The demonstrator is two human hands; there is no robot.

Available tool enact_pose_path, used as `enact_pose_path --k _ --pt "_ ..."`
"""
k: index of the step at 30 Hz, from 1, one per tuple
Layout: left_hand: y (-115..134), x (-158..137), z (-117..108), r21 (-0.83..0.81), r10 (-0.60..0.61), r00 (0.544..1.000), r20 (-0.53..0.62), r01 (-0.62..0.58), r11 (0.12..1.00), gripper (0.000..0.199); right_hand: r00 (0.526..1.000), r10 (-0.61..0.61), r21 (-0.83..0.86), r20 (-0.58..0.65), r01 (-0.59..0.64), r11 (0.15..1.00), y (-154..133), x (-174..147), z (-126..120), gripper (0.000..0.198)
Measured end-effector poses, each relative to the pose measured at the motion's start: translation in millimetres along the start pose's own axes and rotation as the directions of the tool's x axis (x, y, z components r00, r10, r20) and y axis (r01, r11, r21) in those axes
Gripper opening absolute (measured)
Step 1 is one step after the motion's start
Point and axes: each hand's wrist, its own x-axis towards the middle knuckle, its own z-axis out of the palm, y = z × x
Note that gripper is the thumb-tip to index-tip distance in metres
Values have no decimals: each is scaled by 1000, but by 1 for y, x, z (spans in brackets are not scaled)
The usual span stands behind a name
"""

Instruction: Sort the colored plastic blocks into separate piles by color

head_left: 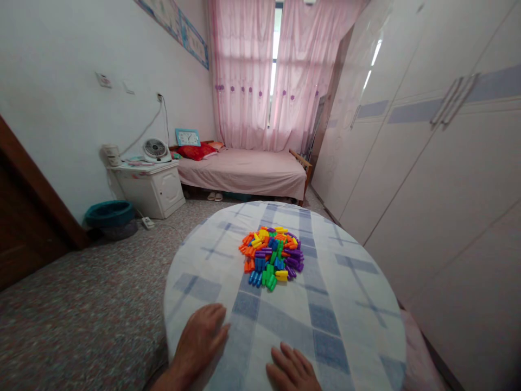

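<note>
A heap of small plastic building pieces (272, 255) in orange, yellow, blue, green and purple lies on the round table (285, 320), which has a white and blue checked cloth. My left hand (202, 338) is over the table's near left part, its fingers loosely bent and the thumb apart, with nothing seen in it. At the near edge, my right hand (292, 369) rests with fingers spread on the cloth, also holding nothing. Both hands are nearer to me than the heap and do not touch it.
Beyond the table stands a bed (248, 171) with a pink sheet. On the left are a white cabinet (171, 190) carrying a fan (156, 149), and a waste bin (110, 217). A tall white wardrobe (431, 179) lines the right side.
</note>
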Motion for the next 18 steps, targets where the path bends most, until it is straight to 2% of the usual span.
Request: enact_pose_path --k 2,4,7,10,12,15,18 --pt "-9 32 -6 -26 -73 997 -11 72 997 38 991 133 50 20 -134 990 7 5 -12 43" --pt "-21 59 -6 11 -126 992 -13 126 992 43 933 350 9 78 -352 936 18 8 -23 46" --pt "-42 74 2 116 -248 968 34 243 963 54 795 589 -137 147 -573 808 38 -4 -36 46" --pt "-64 63 8 166 -281 957 78 266 950 57 638 744 -253 200 -700 668 60 -32 -49 49" --pt "-76 57 8 164 -280 956 89 263 951 57 558 810 -281 181 -760 586 74 -49 -59 52" --pt "-78 70 12 38 -251 964 84 248 968 53 455 877 -195 153 -856 479 96 -47 -70 50" --pt "-57 104 27 -249 -271 963 -3 262 933 48 350 925 57 149 -937 345 119 -13 -60 50"
